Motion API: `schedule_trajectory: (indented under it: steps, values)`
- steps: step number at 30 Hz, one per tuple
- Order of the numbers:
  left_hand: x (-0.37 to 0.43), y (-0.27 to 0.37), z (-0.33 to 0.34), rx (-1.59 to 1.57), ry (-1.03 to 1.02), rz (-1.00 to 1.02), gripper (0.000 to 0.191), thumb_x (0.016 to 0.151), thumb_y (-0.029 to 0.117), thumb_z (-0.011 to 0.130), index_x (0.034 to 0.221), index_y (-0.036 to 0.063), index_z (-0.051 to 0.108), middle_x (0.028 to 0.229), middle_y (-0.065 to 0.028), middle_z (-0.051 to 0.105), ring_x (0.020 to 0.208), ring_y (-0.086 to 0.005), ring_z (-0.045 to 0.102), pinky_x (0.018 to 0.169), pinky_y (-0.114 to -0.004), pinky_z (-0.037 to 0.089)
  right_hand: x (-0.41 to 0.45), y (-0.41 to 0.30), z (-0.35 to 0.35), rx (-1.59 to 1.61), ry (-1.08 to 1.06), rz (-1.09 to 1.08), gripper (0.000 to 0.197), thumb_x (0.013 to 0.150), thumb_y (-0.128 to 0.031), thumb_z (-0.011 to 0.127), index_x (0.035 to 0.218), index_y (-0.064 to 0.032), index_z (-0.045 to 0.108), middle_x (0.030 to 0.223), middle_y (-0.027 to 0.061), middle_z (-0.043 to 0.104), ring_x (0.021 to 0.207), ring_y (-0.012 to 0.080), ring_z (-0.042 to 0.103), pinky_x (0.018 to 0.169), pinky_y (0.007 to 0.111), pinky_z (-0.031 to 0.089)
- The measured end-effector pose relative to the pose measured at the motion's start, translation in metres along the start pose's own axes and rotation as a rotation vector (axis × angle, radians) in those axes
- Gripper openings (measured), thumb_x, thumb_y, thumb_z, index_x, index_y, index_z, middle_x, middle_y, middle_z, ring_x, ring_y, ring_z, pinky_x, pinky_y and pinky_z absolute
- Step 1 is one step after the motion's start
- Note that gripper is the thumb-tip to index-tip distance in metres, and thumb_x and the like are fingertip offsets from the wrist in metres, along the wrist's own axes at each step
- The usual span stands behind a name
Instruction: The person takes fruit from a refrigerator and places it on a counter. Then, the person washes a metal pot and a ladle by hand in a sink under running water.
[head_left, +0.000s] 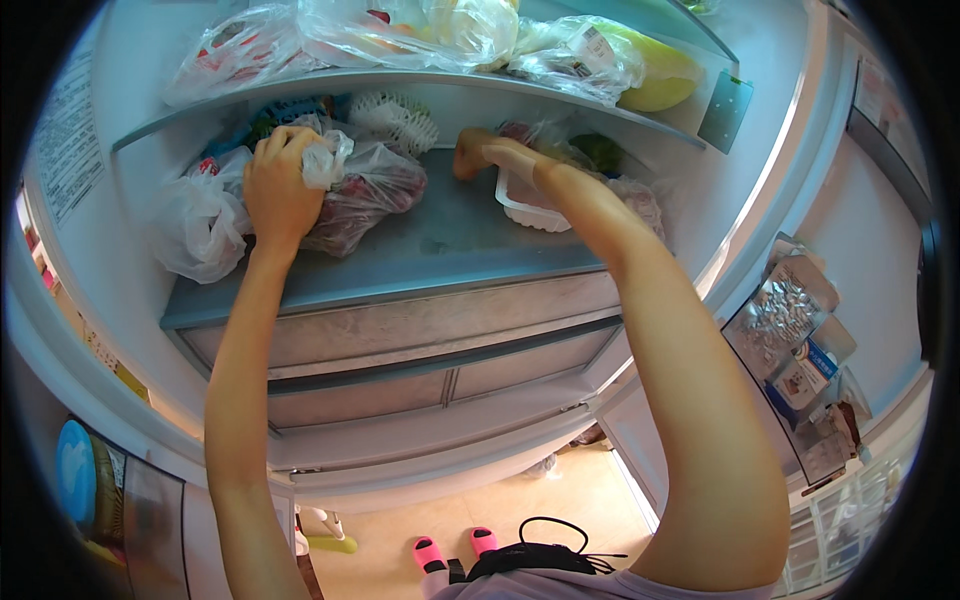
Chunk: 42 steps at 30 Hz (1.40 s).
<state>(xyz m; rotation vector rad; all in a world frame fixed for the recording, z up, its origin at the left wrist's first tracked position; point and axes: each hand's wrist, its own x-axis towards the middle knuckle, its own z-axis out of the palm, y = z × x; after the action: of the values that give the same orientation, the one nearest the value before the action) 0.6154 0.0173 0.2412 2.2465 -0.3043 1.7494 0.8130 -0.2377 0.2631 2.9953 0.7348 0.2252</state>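
Observation:
My left hand (281, 187) is curled over the bags on the left of a refrigerator shelf (450, 225). It grips a clear plastic bag (371, 191) by its knotted top, which pokes out beside the thumb; dark reddish items show inside. Left of that hand sags a white plastic bag (199, 217). My right hand (470, 154) is bent at the wrist near the shelf's back, with its fingers mostly hidden. A pale patch sticks to that wrist. Partly under the right forearm sits a white plastic tray (529, 202), its contents hard to make out.
A glass shelf (420, 79) with bagged produce (600, 60) spans above the hands. Behind the left hand lies a white foam net (394, 120). Drawers (450, 319) lie below. Door bins hold packets (784, 307) at right and a blue-lidded jar (77, 469) at left.

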Motion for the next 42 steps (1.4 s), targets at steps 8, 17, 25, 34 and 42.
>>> schedule_trajectory:
  steps: [8,17,25,34,42]
  values:
    - [0.007,0.007,-0.002,0.017,0.071,0.06,0.028,0.077,0.022,0.069,0.102,0.0121,0.06,0.106,-0.0079,0.056,0.097,-0.0326,0.054,0.081,-0.04,0.044,-0.073,-0.005,-0.031,1.805,0.517,0.278,0.007,0.076,-0.003,0.068,0.079,-0.0007,0.062,0.077,0.0105,0.062,0.069,0.0209,0.061,0.067,0.029,0.054]
    - [0.025,0.106,-0.031,-0.355,-0.187,0.282,0.029,0.081,0.013,0.06,0.109,0.0064,0.059,0.11,-0.013,0.06,0.108,-0.0319,0.053,0.095,-0.039,0.039,-0.279,0.008,-0.011,2.871,0.49,-0.185,0.011,0.085,0.002,0.061,0.092,0.0043,0.053,0.089,0.01,0.055,0.081,0.0167,0.058,0.074,0.022,0.054]
    - [0.001,0.088,0.177,-0.237,-0.958,-0.105,0.047,0.087,0.025,0.048,0.119,-0.0091,0.052,0.123,-0.0295,0.051,0.115,-0.0422,0.048,0.1,-0.043,0.038,-0.396,-0.008,0.029,2.901,0.542,-0.047,0.007,0.09,-0.001,0.054,0.087,0.0008,0.048,0.083,0.0046,0.046,0.077,0.0115,0.048,0.069,0.018,0.05]
    - [0.016,0.085,0.286,0.047,-1.152,-0.264,0.099,0.082,0.068,0.038,0.141,-0.0096,0.017,0.148,-0.0262,0.018,0.138,-0.0356,0.019,0.112,-0.041,0.019,-0.493,-0.005,0.073,2.92,0.707,0.092,0.014,0.09,-0.002,0.053,0.083,-0.0033,0.042,0.079,0.0019,0.038,0.074,0.0105,0.041,0.065,0.017,0.043]
    - [0.009,0.093,0.272,-0.702,-1.178,0.212,0.061,0.094,0.04,0.039,0.139,-0.0004,0.032,0.143,-0.0235,0.032,0.134,-0.0345,0.029,0.11,-0.038,0.023,-0.494,0.006,0.106,3.032,0.747,0.155,0.016,0.09,-0.002,0.054,0.082,-0.0036,0.041,0.079,0.003,0.037,0.074,0.0118,0.04,0.067,0.018,0.043]
